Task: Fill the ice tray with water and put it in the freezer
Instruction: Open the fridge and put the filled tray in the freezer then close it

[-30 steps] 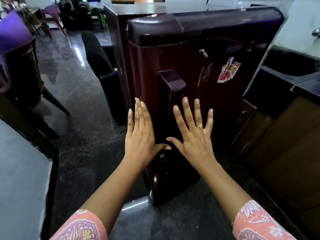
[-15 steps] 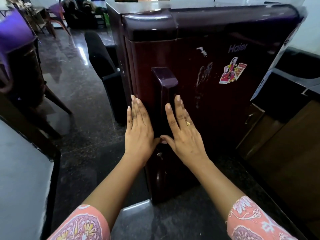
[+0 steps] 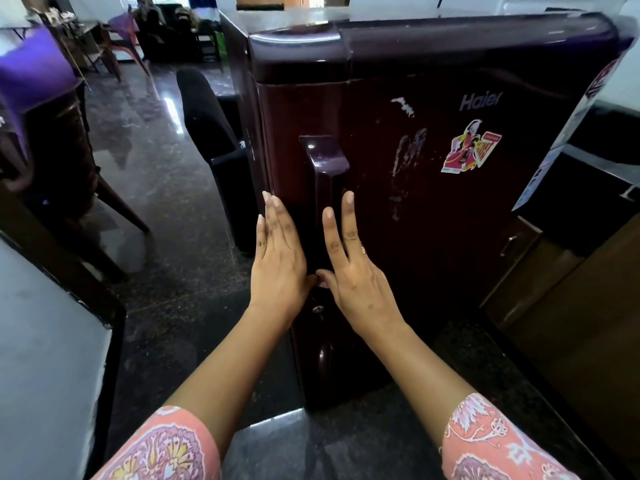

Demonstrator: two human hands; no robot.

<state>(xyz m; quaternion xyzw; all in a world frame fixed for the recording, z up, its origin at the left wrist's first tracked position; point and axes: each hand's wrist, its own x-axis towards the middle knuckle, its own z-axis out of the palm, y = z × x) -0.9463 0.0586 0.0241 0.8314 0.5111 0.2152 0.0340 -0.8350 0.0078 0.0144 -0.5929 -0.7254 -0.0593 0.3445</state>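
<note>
A dark maroon refrigerator [image 3: 433,209] stands in front of me with its door closed. A vertical door handle [image 3: 323,174] runs down its left side. My left hand [image 3: 277,261] is held with straight fingers just left of the handle. My right hand [image 3: 353,271] is held with straight fingers just right of it, a ring on one finger. The thumbs nearly meet in front of the handle's lower part. Whether the palms touch the door is unclear. No ice tray is in view.
A black chair [image 3: 211,133] stands left of the fridge on the glossy dark floor [image 3: 152,188]. A dark-edged table [image 3: 52,358] is at lower left. Wooden cabinets [image 3: 571,306] under a black counter are on the right. A keyhole [image 3: 317,309] sits below the handle.
Both hands have moved closer together around the handle and the right hand has turned more edge-on. The view has come closer to the fridge.
</note>
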